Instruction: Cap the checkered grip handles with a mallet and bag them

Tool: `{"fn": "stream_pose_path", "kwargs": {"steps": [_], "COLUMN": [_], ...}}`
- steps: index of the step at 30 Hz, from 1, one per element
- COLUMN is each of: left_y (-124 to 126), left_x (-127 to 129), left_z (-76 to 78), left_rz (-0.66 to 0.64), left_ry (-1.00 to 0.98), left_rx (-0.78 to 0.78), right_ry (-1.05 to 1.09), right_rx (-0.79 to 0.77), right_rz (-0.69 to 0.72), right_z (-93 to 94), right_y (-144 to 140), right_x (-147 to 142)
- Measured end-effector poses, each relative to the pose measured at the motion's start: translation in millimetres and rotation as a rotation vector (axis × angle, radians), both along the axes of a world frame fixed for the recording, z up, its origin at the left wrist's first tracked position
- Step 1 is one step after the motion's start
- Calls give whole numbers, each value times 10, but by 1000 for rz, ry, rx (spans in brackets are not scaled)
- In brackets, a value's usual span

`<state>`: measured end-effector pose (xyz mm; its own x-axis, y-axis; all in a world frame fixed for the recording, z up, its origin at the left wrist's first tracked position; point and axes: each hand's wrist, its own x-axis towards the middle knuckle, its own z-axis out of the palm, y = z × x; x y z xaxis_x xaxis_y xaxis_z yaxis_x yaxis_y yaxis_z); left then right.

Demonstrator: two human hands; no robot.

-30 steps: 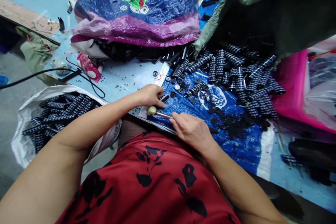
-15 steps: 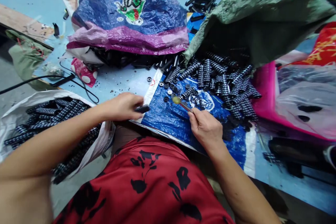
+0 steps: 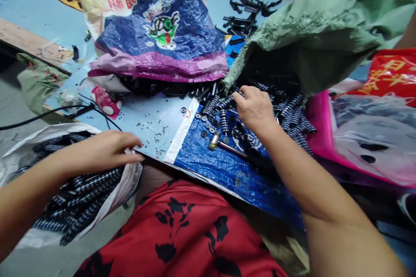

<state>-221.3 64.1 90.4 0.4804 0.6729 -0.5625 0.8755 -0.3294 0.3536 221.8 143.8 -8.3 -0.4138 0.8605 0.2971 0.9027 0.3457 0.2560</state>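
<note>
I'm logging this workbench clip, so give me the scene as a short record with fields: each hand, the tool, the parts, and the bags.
left hand: left hand over the mouth of the white bag, fingers bent; whether it holds anything cannot be told
right hand: right hand reaching into the pile of black ribbed grips, on top of them
tool: small hammer lying on the blue sheet, untouched
small parts: black washers scattered beside the hammer
bags: white bag holds more grips; green sack lies open behind the pile
</note>
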Motion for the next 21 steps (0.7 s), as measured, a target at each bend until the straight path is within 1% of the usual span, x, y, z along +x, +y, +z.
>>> {"fn": "stream_pose_path", "kwargs": {"steps": [1,2,3,5,7,8,10,11,13,14,16,18,19,20,21], "left_y": [137,293,462,810,1115,1236,1394,1429,1414,1369,1228,1043,942,836,725], "left_x": [224,427,604,874,1049,1109,1180,1192,1168,1133,1028,906,855,817,800], "left_z": [-88,-196,-318,-570,-787,-871,-978,-1000,-982,-946,-842,-726,-677,-639,-614], "left_rz": [-1,-14,-7,46,50,38,3,-8,-12,5,95,253,366,507,665], "left_ry": [-42,-29,22,119,181,195,199,196,186,184,161,41,-77,-230,-403], "left_rx": [79,169,276,464,571,594,617,623,635,629,599,541,482,397,284], "right_ry": [-46,-87,-122,-159,-140,-101,43,149,418,571,920,1280,1457,1634,1797], "right_rx": [-37,-71,-99,-123,-102,-77,-33,-12,-5,-2,-32,-87,-121,-174,-260], "right_rz": [19,42,69,120,168,193,239,254,228,173,-2,-193,-273,-331,-374], "right_z": [-21,-38,-46,-26,39,79,155,183,204,194,140,59,19,-14,-38], "right_y": [119,205,257,262,142,41,-234,-398,-746,-914,-1201,-1389,-1443,-1473,-1485], "right_x": [-2,-3,-4,6,30,46,79,93,103,97,52,-49,-122,-208,-303]}}
